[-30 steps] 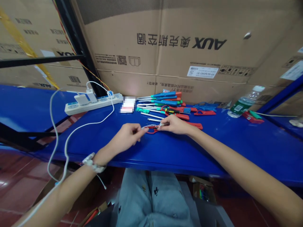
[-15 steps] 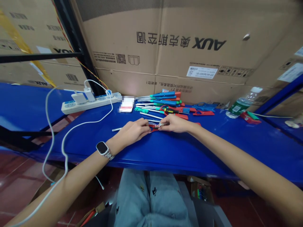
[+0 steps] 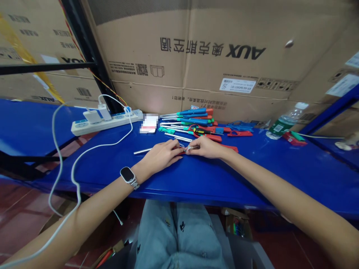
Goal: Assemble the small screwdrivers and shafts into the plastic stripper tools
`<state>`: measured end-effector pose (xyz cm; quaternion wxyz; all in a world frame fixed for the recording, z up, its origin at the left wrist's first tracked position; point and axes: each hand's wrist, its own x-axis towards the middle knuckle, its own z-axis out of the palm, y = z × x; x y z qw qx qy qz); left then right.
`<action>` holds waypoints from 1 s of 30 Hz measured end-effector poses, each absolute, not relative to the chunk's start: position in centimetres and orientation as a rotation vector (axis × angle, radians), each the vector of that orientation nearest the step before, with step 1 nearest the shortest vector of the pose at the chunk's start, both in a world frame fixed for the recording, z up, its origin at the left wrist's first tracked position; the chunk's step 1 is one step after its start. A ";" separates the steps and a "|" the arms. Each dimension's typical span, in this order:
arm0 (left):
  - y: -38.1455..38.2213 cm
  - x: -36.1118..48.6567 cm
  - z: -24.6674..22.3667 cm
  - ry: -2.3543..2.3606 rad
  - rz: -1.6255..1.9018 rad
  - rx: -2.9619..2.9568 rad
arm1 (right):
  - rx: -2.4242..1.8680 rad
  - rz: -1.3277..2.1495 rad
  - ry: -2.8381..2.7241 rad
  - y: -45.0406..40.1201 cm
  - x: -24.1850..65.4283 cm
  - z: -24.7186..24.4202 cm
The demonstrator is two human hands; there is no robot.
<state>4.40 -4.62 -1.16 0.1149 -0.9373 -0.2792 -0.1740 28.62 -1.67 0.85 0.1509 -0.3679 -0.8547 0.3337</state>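
My left hand (image 3: 164,154), with a watch on its wrist, lies over a red plastic handle casing (image 3: 230,148) with its fingers closed at the near end. Just beside it, my right hand (image 3: 206,147) pinches a small whitish part (image 3: 188,148) with thin white wires (image 3: 182,146) at the casing. The fingers hide most of that part. A loose metal tube (image 3: 142,151) pokes out left of my left hand. Behind my hands lies a pile of long-nosed lighters (image 3: 196,121) with blue, red and green handles. A black-and-yellow screwdriver (image 3: 202,131) rests on the pile.
A white power strip (image 3: 109,121) with chargers stands at the back left, its white cable (image 3: 92,148) crossing the blue table (image 3: 238,179). A blurred-out flat item (image 3: 149,123) lies beside it. At right are red casings (image 3: 239,133), a water bottle (image 3: 286,123) and a red-green object (image 3: 295,138).
My left hand has shifted slightly right, its fingertips now closer to the right hand. The right hand stays nearly in place on the small part. The view has moved slightly.
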 end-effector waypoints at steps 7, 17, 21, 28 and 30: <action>-4.8 5.2 -1.2 -0.932 -0.424 -2.659 | -1.025 0.779 -2.382 -3.0 28.8 0.3; -4.9 5.1 -1.4 -1.020 -0.482 -2.735 | -1.279 0.484 -2.269 -4.2 27.2 -1.1; -4.9 4.8 -1.2 -1.076 -0.532 -2.754 | -1.312 0.486 -2.231 -4.4 26.9 -1.2; -4.4 4.4 -1.2 -1.211 -0.729 -2.878 | -1.328 0.464 -2.156 -4.3 26.3 -1.6; -4.0 4.3 -1.0 -1.224 -0.743 -2.938 | -1.346 0.463 -2.145 -4.3 26.2 -1.6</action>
